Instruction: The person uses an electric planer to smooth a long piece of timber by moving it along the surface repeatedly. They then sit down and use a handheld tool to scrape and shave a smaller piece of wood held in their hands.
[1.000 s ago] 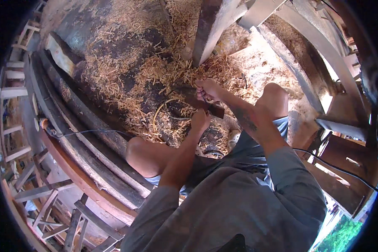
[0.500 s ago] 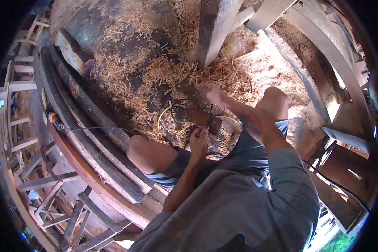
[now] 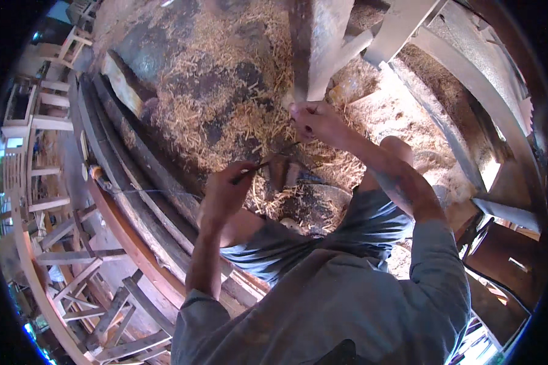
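Observation:
My left hand (image 3: 225,188) is out in front of my left knee, its fingers closed round a thin dark rod-like tool (image 3: 259,168). The tool slants up and to the right towards my right hand, and its far end is hard to make out. My right hand (image 3: 318,125) is further forward, near the foot of a wooden post, with its fingers curled together. Whatever lies in its fingers, if anything, is too small to tell. Below and between the hands, a brown piece (image 3: 278,173) sits among the shavings, partly blurred.
Long dark timber beams (image 3: 134,152) run along my left, beside a reddish plank (image 3: 134,243). Wooden frames (image 3: 112,310) stand beyond them. Wood shavings (image 3: 225,115) cover the floor ahead. A thick post (image 3: 313,55) and curved timbers (image 3: 487,79) rise at the front right.
My left hand has moved left and forward with the thin tool, which now slants more. The right hand has shifted slightly right and forward. My view has also shifted a little.

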Action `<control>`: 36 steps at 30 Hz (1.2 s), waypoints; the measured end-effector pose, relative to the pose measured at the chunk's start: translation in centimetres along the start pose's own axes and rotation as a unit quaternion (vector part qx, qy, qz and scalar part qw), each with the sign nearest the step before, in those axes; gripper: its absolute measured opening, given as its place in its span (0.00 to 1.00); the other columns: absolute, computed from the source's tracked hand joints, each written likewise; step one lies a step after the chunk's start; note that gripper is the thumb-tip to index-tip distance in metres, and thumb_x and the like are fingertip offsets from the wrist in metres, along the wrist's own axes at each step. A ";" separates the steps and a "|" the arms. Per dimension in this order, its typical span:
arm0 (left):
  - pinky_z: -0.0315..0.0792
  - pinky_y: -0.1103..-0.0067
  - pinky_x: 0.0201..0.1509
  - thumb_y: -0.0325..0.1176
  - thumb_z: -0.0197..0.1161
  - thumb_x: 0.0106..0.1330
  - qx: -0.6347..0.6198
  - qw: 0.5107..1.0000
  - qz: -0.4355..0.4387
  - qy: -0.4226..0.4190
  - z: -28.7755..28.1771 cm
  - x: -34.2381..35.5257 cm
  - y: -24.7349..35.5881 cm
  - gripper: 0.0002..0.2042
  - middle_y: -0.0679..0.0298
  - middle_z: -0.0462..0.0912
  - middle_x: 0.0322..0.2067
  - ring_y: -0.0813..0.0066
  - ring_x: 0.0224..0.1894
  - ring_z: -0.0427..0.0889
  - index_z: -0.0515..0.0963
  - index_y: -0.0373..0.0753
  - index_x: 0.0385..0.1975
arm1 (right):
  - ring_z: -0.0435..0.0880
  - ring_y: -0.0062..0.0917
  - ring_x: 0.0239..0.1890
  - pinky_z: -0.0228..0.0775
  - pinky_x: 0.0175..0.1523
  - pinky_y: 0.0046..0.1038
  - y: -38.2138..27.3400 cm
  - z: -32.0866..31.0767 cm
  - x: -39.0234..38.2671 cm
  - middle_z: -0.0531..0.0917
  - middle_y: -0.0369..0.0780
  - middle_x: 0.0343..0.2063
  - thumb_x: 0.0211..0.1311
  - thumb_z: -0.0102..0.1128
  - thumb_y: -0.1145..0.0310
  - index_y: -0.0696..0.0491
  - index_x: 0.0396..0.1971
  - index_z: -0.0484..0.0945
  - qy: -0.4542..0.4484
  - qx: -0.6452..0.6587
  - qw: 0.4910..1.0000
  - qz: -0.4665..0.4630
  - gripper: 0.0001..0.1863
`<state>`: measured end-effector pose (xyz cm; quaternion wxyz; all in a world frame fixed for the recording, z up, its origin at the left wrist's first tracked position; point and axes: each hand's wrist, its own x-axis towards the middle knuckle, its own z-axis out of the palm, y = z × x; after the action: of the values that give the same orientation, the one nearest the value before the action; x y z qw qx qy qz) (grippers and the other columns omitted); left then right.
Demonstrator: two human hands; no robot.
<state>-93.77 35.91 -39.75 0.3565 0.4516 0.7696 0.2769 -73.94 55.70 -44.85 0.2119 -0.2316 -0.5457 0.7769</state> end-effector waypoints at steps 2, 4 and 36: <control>0.74 0.84 0.39 0.27 0.67 0.67 -0.001 0.995 0.086 0.059 -1.9 -0.2 0.7 0.08 0.66 0.87 0.33 0.83 0.36 0.82 0.85 0.33 0.42 | 0.68 0.19 0.22 0.66 0.30 0.26 -3.1 1.6 0.2 0.67 0.31 0.18 0.77 0.53 0.56 0.53 0.29 0.70 -0.031 -0.037 0.999 -0.012 0.18; 0.76 0.82 0.47 0.25 0.64 0.69 -0.163 0.925 0.212 0.269 -3.5 -0.1 0.7 0.09 0.62 0.87 0.38 0.79 0.40 0.84 0.83 0.29 0.44 | 0.71 0.20 0.28 0.68 0.35 0.27 -6.7 4.7 0.1 0.70 0.33 0.23 0.76 0.53 0.59 0.54 0.31 0.72 -0.066 0.098 0.988 -0.098 0.16; 0.77 0.71 0.33 0.28 0.52 0.67 -0.902 0.339 0.244 -0.110 -0.5 0.8 -4.5 0.17 0.60 0.78 0.27 0.64 0.27 0.80 0.73 0.39 0.55 | 0.67 0.21 0.34 0.60 0.40 0.23 0.1 16.1 -4.5 0.69 0.33 0.31 0.56 0.71 0.80 0.51 0.36 0.67 -0.075 -0.020 0.922 -0.379 0.19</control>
<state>-96.69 34.60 -43.09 0.5450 0.0500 -0.1379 0.8255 -79.83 41.00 -39.60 0.4440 0.0475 -0.6227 0.6425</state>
